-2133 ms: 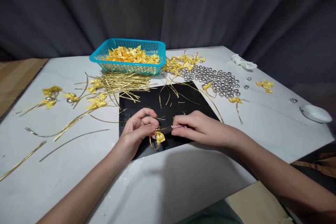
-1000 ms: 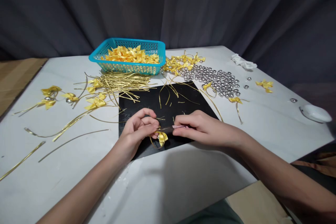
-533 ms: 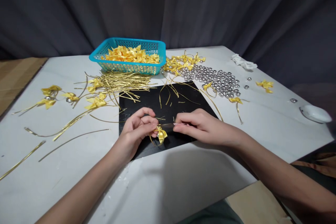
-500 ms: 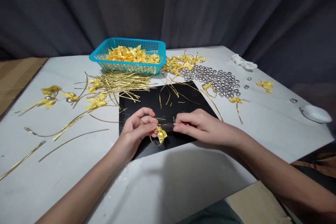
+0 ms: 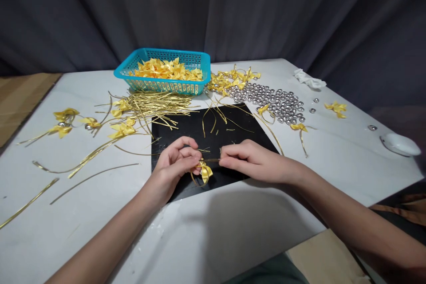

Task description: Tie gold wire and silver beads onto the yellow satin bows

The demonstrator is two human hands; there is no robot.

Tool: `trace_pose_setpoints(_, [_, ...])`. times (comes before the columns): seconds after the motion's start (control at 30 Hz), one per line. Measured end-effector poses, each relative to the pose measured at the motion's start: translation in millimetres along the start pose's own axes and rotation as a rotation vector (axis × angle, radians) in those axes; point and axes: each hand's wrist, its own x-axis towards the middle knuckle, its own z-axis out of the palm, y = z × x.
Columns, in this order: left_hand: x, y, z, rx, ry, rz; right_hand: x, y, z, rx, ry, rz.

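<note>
Over the near edge of a black mat, my left hand pinches a small yellow ribbon bow with a loop of gold twist tie hanging under it. My right hand is closed on the free end of that gold tie, which runs short and level between both hands. The hands are almost touching.
A teal basket of yellow bows stands at the back. In front of it lies a heap of gold ties. Silver beads cover the back right. Finished bows lie left. A white dish sits far right.
My right hand has slid left towards the bow, shortening the tie between the hands. The bow has turned slightly and risen. The left hand has stayed in place.
</note>
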Motion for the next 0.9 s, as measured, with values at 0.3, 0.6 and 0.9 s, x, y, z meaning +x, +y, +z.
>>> trace_pose_setpoints(0.3, [0.8,0.9,0.2,0.019,-0.007,-0.006,2.2,0.2,-1.0,0.099,-0.04,0.021])
trace_pose_setpoints(0.6, [0.6,2.2,2.0,0.002,0.007,-0.002,2.8,2.4,2.3,0.403,-0.053,0.115])
trace_pose_setpoints(0.9, [0.8,1.3,0.6,0.008,0.018,-0.007,2.6,0.0,1.5,0.418,-0.075,0.136])
